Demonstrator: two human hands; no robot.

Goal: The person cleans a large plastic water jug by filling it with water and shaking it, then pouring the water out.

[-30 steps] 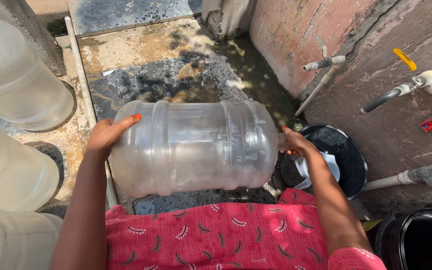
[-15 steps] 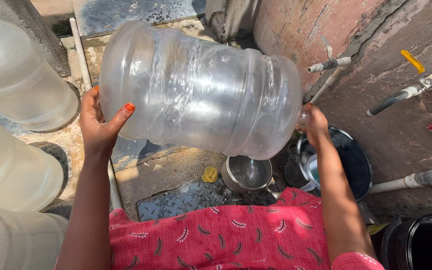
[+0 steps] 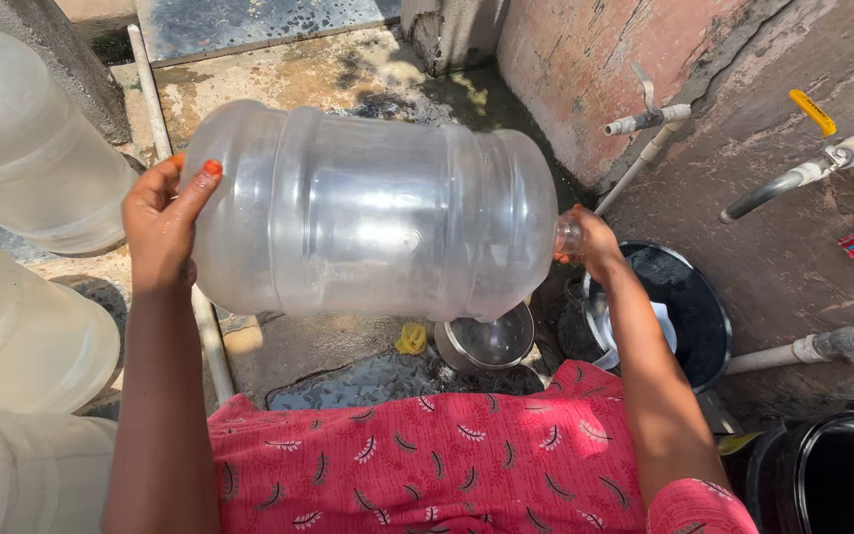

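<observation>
I hold the big clear water jug (image 3: 373,213) on its side, lifted above the wet ground, its base to the left and its narrow neck to the right; lying level like this, its weight is shared between both ends, which is why each hand takes one. My left hand (image 3: 162,225) is spread flat against the base, fingers curled over the rim and thumb along the side, cupping it so the round plastic cannot slip; my right hand (image 3: 590,242) is wrapped closed around the neck, covering the mouth, so I cannot tell whether a cap is on it. The jug looks empty or nearly so; light passes straight through it.

Just below the neck end, on the ground, sits a small steel bowl (image 3: 486,339), with a yellow scrap (image 3: 410,339) beside it on its left; to the right of them a black bucket (image 3: 679,311) stands under my right forearm, something white inside it. Farther right, a tap (image 3: 778,185) with a yellow handle juts from the wall; another black tub (image 3: 827,480) sits near right. On the left, other clear jugs (image 3: 27,148) stand grouped together.
</observation>
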